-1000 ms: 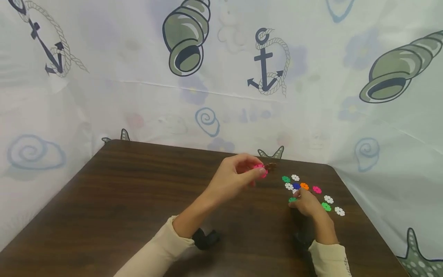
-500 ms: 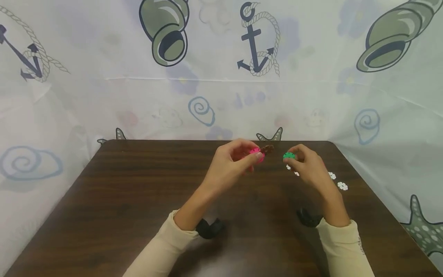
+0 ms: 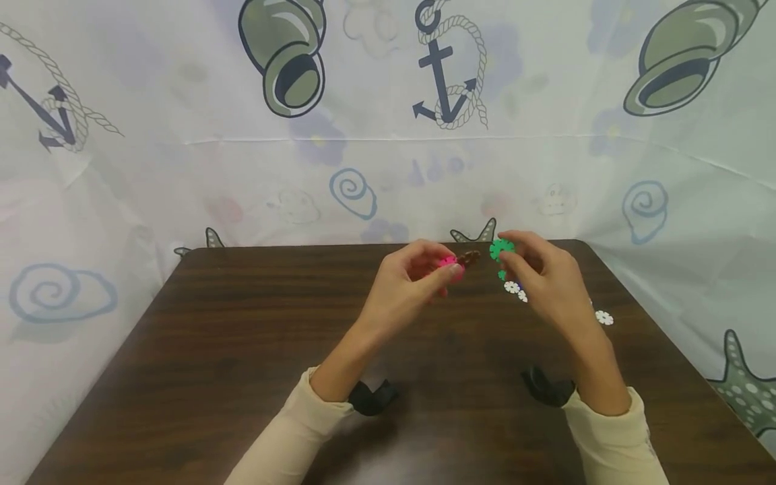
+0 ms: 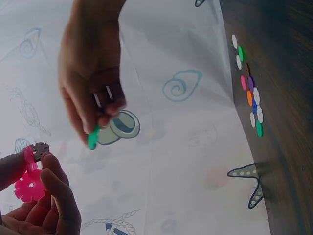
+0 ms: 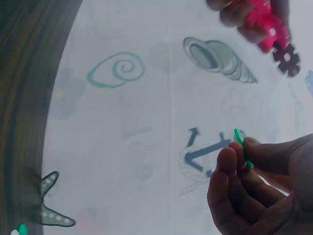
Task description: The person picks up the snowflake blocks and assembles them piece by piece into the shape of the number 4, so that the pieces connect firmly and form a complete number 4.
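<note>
Pink snowflake-shaped plastic discs [image 4: 30, 186], joined together, are pinched between the thumb and fingers of my left hand [image 3: 400, 289]. A brown disc [image 5: 286, 58] of the same notched kind is attached to them and points toward the right hand. My right hand [image 3: 550, 279] pinches a green notched disc [image 3: 501, 249] by its edge, thumb on one side and fingertips on the other. In the right wrist view this green disc appears nearly edge-on. Both hands are raised over the far part of the table, with a small gap between the brown and green discs.
Several loose discs lie on the brown table [image 3: 242, 364] at the far right, among them a white disc [image 3: 604, 317], an orange disc [image 4: 250, 98] and another green disc [image 4: 259, 128]. The right hand partly hides them. A printed cloth [image 3: 376, 87] hangs behind.
My right hand has picked up the green disc from the table and brought it up and toward the left hand. The left hand keeps its hold on the joined discs. The head view has shifted.
</note>
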Tool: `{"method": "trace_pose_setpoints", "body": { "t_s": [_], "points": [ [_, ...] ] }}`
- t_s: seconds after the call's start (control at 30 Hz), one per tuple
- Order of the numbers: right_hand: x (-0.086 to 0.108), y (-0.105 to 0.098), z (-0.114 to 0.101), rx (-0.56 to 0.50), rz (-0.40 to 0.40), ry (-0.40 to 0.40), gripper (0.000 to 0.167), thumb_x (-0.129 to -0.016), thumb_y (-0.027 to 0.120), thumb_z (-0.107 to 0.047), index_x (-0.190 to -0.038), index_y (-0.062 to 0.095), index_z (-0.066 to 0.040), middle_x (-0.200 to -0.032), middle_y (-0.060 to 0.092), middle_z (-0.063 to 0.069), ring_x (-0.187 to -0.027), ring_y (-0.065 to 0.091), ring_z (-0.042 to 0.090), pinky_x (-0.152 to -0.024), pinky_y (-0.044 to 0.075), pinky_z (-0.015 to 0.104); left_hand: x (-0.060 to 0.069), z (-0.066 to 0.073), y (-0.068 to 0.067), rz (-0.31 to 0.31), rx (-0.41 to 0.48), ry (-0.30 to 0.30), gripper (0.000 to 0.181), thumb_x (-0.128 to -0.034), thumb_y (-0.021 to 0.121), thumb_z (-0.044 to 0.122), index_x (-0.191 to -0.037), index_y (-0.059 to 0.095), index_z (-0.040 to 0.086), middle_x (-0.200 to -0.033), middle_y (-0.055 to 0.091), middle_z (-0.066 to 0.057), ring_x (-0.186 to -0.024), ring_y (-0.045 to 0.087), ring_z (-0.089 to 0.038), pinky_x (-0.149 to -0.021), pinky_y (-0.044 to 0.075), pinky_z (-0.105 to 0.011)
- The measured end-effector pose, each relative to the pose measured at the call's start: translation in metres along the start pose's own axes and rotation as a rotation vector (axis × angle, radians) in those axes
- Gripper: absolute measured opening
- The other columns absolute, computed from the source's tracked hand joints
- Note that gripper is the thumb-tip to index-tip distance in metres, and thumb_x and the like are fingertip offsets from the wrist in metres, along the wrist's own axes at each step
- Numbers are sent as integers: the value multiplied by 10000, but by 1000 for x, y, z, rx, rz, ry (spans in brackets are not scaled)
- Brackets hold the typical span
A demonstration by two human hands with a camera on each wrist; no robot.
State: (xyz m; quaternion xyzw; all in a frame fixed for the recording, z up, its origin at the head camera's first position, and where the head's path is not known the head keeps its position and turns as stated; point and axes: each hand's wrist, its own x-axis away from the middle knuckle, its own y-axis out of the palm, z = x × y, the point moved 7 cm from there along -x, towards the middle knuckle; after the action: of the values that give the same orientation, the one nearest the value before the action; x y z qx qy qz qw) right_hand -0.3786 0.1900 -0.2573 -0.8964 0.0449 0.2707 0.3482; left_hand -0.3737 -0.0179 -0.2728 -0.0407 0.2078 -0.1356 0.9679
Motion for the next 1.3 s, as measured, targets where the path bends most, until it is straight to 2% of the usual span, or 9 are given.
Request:
{"method": "trace_pose_setpoints", "body": {
  "t_s": [0.2,0.4,0.63,0.83,1.13,1.3],
  "points": [
    [5,-7,-17,-21,53,-16,328,-1043,608,-156,-1370,636,-153,-847,686,73,-695,658,19,-614,503,156,0,3,0,-2,-2,5,159,-967,721,197,-1104,702,118,-976,773,-81,-723,680,-206,-725,612,-354],
    [8,-11,-25,-37,100,-23,304,-1027,635,-141,-1329,617,-105,-871,726,113,-687,687,68,-653,539,135,0,2,0,-3,-6,-7,154,-967,720,195,-1099,702,118,-976,776,-81,-732,677,-208,-713,599,-335],
    [14,-14,-37,-79,121,-43,269,-1017,653,-149,-1285,650,-129,-815,707,-11,-663,665,58,-587,488,176,0,-1,1,-11,-15,-15,167,-971,717,204,-1115,702,120,-982,774,-82,-777,688,-296,-723,603,-339],
    [19,-17,-48,-102,129,-58,274,-1009,664,-137,-1282,663,-156,-785,685,-97,-657,658,62,-584,462,191,0,-1,2,-14,-12,-15,173,-971,716,199,-1121,700,115,-982,771,-89,-791,689,-333,-730,608,-339],
    [21,-16,-56,-92,117,-73,276,-985,690,-91,-1259,675,-121,-783,695,-13,-673,652,79,-641,497,157,0,1,3,-16,-19,-4,160,-969,722,210,-1101,700,123,-957,767,-79,-793,691,-342,-747,596,-445],
    [21,-13,-57,-96,92,-83,255,-980,696,-87,-1234,688,-107,-767,690,25,-673,641,71,-646,495,156,0,0,4,-17,-13,-6,159,-969,724,210,-1099,700,122,-969,774,-77,-774,683,-291,-777,599,-531]
  ]
}}
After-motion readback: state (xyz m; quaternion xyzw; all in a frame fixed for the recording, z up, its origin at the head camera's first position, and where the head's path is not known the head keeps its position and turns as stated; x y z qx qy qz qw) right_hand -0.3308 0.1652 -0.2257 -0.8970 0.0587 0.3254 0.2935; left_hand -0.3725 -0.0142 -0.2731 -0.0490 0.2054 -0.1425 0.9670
